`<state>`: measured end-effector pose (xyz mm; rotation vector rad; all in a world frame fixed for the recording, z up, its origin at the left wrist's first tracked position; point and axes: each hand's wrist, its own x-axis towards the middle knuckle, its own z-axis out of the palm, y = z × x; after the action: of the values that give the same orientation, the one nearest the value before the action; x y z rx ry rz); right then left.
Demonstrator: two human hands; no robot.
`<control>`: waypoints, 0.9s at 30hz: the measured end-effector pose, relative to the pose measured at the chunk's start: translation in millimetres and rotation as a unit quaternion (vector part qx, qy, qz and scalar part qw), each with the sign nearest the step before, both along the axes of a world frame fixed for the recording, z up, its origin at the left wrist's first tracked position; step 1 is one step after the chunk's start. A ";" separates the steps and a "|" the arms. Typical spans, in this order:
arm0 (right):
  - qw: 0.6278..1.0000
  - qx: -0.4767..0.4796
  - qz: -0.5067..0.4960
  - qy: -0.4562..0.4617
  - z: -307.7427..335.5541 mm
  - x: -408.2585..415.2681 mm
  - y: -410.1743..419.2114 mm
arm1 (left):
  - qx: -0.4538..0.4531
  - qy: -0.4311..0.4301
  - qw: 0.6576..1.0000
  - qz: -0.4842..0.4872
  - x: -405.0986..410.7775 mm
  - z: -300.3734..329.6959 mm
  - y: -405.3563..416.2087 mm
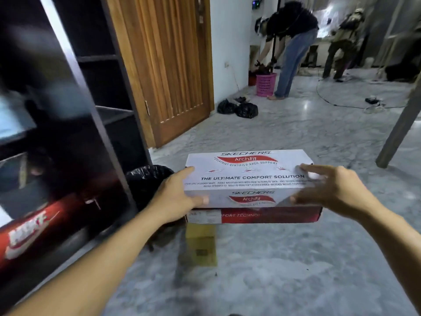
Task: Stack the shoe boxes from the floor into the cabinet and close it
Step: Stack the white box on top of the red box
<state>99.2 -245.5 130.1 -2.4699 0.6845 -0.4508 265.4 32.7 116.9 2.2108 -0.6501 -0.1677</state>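
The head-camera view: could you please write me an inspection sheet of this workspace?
Surface: grey marble floor, glossy.
Job's things: white-lidded shoe box with red base, held above the floor; red shoe box low in the open dark cabinet.
Clutter: small yellow carton under the held box; black bin bag by the cabinet; more black bags; pink basket.
Grippers: left hand and right hand grip the box's ends.
Cables: black cable on the far floor.
Surroundings: wooden door; two people bending at the back.
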 end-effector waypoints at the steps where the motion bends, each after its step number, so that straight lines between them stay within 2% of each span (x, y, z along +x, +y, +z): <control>1: 1.000 -0.002 0.018 -0.004 11.6 2.4 14.6 | 0.003 -0.009 1.000 0.013 -4.4 12.3 20.7; 12: 0.971 -0.039 0.233 -0.027 107.4 65.1 180.0 | 0.020 -0.080 0.978 0.191 -46.1 121.7 247.0; 15: 0.955 -0.041 0.290 -0.053 131.5 86.3 228.4 | -0.015 -0.084 0.968 0.237 -51.8 148.8 303.3; 20: 0.927 -0.071 0.347 -0.124 170.3 118.2 313.7 | -0.045 -0.141 0.937 0.315 -56.0 191.8 383.7; 27: 0.893 -0.050 0.395 -0.211 224.2 177.5 415.5 | -0.109 -0.212 0.886 0.398 -39.8 255.4 459.2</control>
<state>276.7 170.0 354.3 -2.3619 -0.5251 -0.6582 225.6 491.8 372.3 2.1209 0.0691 0.7879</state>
